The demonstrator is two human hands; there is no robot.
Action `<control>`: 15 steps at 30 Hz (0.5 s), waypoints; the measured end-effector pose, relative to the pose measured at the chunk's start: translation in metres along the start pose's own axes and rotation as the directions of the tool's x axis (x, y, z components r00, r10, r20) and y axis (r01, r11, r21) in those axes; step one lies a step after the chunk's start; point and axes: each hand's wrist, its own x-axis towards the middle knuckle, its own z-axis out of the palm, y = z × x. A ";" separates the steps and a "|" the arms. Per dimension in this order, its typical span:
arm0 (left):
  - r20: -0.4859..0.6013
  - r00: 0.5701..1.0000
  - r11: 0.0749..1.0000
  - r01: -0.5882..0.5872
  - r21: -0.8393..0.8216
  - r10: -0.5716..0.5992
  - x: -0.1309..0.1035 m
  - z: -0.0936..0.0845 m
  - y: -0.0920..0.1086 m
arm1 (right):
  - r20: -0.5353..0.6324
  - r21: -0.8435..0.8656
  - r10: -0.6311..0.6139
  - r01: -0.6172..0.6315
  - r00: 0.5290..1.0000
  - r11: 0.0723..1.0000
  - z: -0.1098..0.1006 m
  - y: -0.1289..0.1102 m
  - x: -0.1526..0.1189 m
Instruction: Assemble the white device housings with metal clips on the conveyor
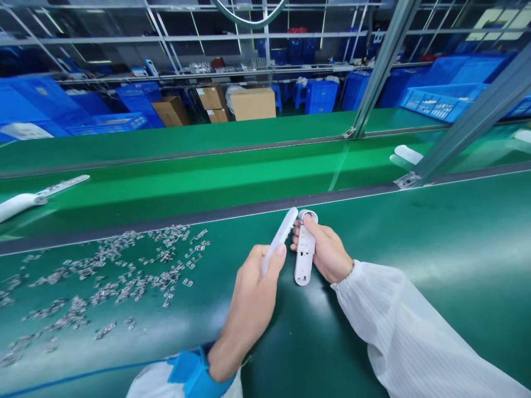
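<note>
In the head view, my left hand (255, 290) is closed around a slim white plastic cover (281, 235), which it holds tilted, its top end close to the part in the other hand. My right hand (329, 251) grips a white plastic housing (306, 251) with a rounded end and small dark openings along its face. The thumb lies over the housing near its round upper end, and fingertips show behind it. Both pieces are above the green bench (373, 232). A blue strap (199, 373) with a cord circles my left wrist.
Many small metal clips (136, 276) lie scattered on the left of the bench. Beyond its dark edge runs a green conveyor belt (199, 177), carrying a white device (25, 204) at left and a white part (409, 153) at right. A metal post (468, 121) stands at right.
</note>
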 end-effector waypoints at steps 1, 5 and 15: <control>-0.035 0.996 0.995 -0.076 0.065 0.079 0.000 0.001 -0.002 | -0.011 -0.033 -0.006 0.006 1.000 0.999 0.000 0.001 0.000; -0.060 0.867 0.823 -0.445 0.352 0.494 -0.002 0.009 -0.012 | -0.040 -0.291 -0.093 0.077 0.995 0.954 -0.005 0.007 -0.001; -0.129 0.774 0.726 -0.504 0.467 0.620 0.004 0.006 -0.021 | 0.143 -0.067 -0.035 0.045 0.989 0.997 0.004 0.007 -0.012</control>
